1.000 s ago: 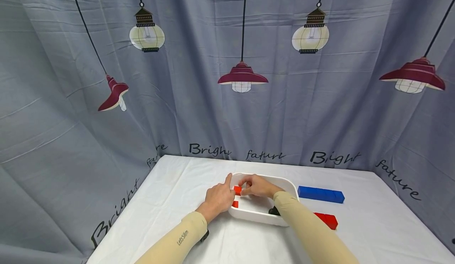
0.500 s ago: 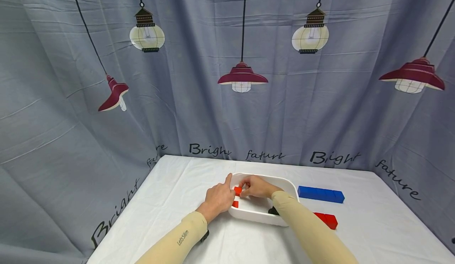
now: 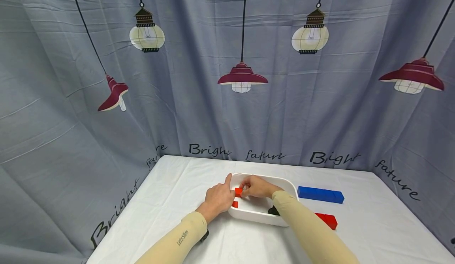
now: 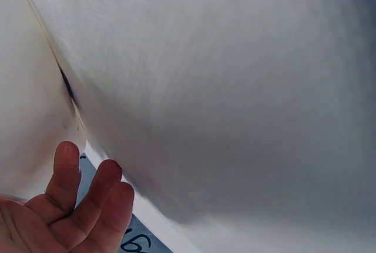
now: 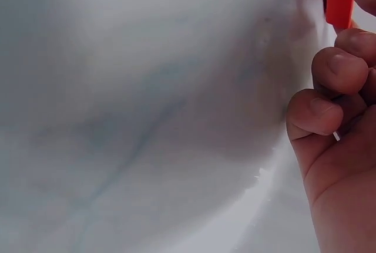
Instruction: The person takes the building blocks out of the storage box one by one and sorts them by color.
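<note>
A white tray (image 3: 258,216) with high sides stands on the table. My left hand (image 3: 218,198) grips its left rim, thumb over the edge and index finger along the rim. Its other fingers (image 4: 97,200) curve beside a pale surface in the left wrist view. My right hand (image 3: 258,186) reaches inside the tray and pinches a red block (image 3: 238,192) between thumb and fingertips. That block (image 5: 338,0) shows at the top right of the right wrist view. Another red piece (image 3: 235,204) lies nearer at the tray's left, partly hidden by the left hand.
Inside the tray, a black object (image 3: 273,210) is partly covered by the right sleeve. Right of the tray lie a row of blue blocks (image 3: 320,194) and a row of red blocks (image 3: 328,220). A dark item (image 3: 204,236) shows beside the left wrist. A grey curtain (image 3: 199,118) hangs behind.
The pinched red block has shifted slightly right and toward the camera, with the right fingers following. The left hand and the tray stay where they were.
</note>
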`<state>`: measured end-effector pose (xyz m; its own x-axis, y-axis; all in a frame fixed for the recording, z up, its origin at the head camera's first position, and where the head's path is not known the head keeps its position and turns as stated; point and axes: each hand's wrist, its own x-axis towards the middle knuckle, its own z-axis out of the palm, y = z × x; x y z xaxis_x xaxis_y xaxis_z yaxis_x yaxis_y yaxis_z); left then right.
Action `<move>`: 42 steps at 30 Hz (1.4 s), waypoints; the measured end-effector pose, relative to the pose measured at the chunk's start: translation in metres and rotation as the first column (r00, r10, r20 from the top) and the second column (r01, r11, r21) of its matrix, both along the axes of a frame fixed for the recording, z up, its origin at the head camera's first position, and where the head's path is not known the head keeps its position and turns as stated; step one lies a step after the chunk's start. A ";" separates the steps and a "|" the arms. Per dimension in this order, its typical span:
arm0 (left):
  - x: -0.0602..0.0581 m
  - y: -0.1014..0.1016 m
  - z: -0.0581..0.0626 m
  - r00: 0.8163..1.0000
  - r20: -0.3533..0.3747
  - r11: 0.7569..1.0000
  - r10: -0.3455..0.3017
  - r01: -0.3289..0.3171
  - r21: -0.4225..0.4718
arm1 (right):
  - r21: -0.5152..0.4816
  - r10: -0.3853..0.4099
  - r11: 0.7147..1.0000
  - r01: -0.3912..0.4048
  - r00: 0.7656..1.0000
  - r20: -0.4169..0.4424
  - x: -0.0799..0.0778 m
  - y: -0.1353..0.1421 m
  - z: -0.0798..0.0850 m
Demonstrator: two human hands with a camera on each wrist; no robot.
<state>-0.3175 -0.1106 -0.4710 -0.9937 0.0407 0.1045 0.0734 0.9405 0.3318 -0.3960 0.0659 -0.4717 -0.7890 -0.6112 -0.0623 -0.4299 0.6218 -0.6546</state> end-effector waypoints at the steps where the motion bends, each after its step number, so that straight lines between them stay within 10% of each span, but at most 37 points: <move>1: 0.000 0.000 0.000 1.000 0.003 1.000 0.000 0.000 -0.002 | 0.012 0.001 1.000 -0.001 1.000 0.000 0.000 0.000 0.001; 42: 0.001 0.001 0.002 1.000 -0.004 1.000 -0.004 0.004 -0.003 | 0.090 0.030 0.996 -0.025 0.998 -0.058 0.022 0.073 0.063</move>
